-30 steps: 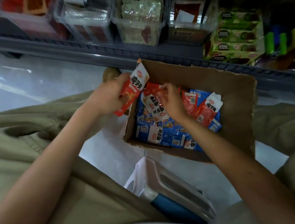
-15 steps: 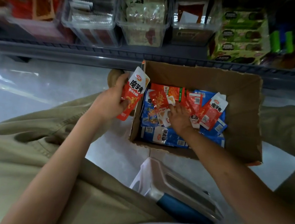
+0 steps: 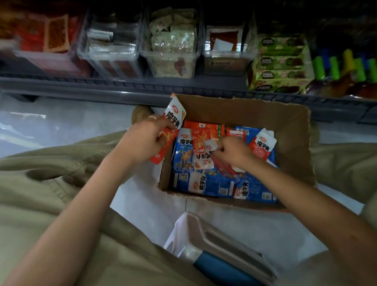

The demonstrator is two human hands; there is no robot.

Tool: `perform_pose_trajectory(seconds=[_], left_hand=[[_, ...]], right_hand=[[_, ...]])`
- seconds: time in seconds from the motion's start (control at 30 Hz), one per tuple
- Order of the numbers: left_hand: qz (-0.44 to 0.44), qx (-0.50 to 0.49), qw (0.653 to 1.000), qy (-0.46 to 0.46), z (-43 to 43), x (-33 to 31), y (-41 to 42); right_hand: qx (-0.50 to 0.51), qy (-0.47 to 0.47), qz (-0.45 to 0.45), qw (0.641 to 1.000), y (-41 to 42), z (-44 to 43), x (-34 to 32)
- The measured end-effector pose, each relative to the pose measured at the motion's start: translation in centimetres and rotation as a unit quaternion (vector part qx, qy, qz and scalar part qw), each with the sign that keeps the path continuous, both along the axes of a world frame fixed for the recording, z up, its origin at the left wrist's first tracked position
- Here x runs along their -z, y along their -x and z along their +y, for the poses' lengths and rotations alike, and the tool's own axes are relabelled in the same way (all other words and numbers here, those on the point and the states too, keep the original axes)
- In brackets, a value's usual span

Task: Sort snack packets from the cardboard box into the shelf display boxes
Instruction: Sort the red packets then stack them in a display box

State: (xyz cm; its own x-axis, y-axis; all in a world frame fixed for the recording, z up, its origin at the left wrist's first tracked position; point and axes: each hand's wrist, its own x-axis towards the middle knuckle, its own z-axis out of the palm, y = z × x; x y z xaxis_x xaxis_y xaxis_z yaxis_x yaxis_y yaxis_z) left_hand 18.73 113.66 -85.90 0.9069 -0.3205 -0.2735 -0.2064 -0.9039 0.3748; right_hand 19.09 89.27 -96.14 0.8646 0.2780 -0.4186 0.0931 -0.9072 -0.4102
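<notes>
Pinching a packet (image 3: 204,161) in the box (image 3: 299,142), your right hand (image 3: 231,151) has gone from digging in the pile half a second ago to lifting one free. Your left hand (image 3: 143,141) still grips its red packet (image 3: 173,119) at the box's left rim. You are likely still gathering; the bins (image 3: 171,45) come next.

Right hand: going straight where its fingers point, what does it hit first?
Probably the blue packet by the left wall of the cardboard box; the right hand points left, pinching a red-and-white packet. Depth unclear.
</notes>
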Motion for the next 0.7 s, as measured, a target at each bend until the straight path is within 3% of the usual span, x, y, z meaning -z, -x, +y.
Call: perform_pose_trajectory(seconds=[0.13, 0.27, 0.4, 0.57, 0.7], left_hand=[[-0.054, 0.05, 0.997, -0.008, -2.5, -1.7, -0.1], [-0.071, 0.051, 0.996, 0.024, -5.5, -4.2, -0.4], [-0.112, 0.014, 0.981, 0.157, -7.8, -7.8, -0.7], [-0.176, 0.055, 0.965, 0.185, -9.6, -10.4, -1.2], [-0.183, 0.001, 0.942, 0.282, -11.3, -11.6, -1.8]], right_hand=[[0.162, -0.193, -0.019, 0.968, -1.8, 0.0, -7.2], [0.224, -0.337, -0.073, 0.911, -2.2, 1.5, -13.9], [0.181, -0.352, -0.211, 0.894, -1.9, 2.0, -17.7], [0.117, -0.368, -0.244, 0.89, -2.3, 0.9, -20.7], [0.084, -0.383, -0.265, 0.881, -2.6, 0.2, -23.3]])
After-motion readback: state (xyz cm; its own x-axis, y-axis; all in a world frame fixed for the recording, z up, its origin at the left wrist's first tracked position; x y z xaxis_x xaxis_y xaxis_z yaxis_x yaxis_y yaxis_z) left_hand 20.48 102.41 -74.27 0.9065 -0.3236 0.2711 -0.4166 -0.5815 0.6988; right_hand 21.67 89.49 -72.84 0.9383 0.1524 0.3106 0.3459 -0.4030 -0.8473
